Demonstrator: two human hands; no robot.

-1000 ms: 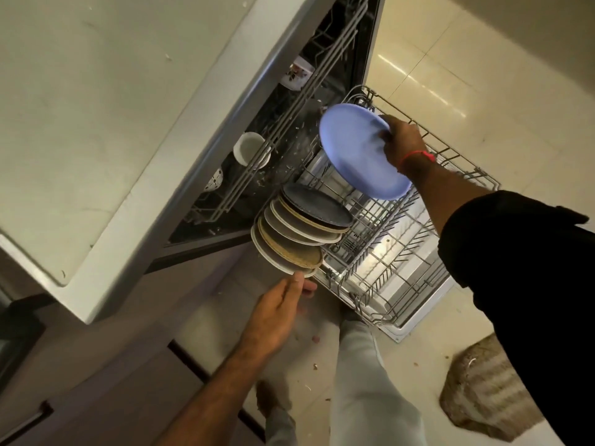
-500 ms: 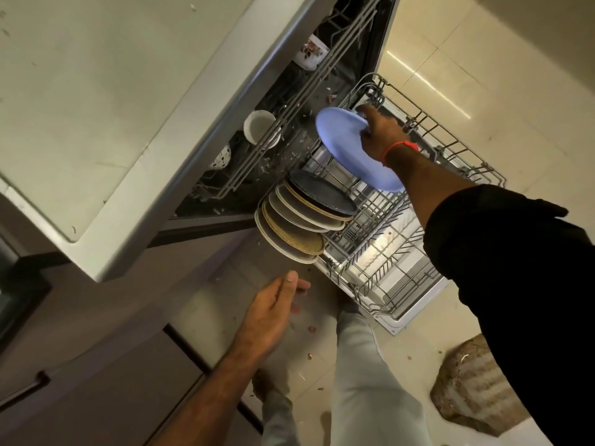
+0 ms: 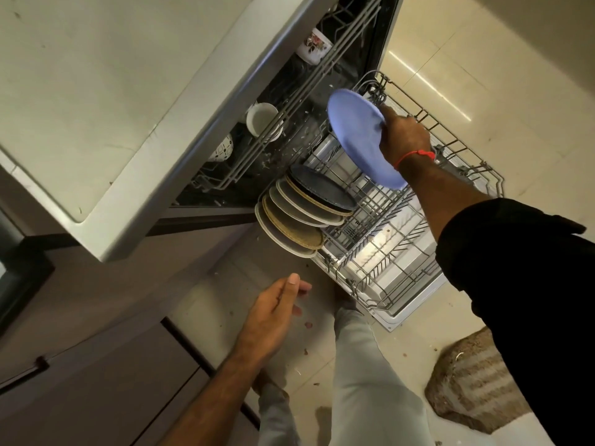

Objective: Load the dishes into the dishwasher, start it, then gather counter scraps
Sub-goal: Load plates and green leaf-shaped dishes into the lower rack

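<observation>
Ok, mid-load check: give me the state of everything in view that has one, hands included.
Dishwasher door: open, folded down.
Lower rack: pulled out, partly loaded.
Row of plates: standing on edge at the rack's near-left side.
Blue plate: held tilted above the rack, not yet slotted.
Right hand: grips the blue plate's edge.
Left hand: empty, fingers relaxed, apart from the plates.
Upper rack: pushed in, holding cups.

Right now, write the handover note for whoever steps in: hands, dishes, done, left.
Right hand grips the blue plate by its rim, above the pulled-out lower rack.
Left hand open, holding nothing, below the row of plates.
Done: that row stands on edge at the rack's near corner; cups sit in the upper rack.
Left: slot the blue plate, push the rack in, close, start, gather counter scraps.
</observation>
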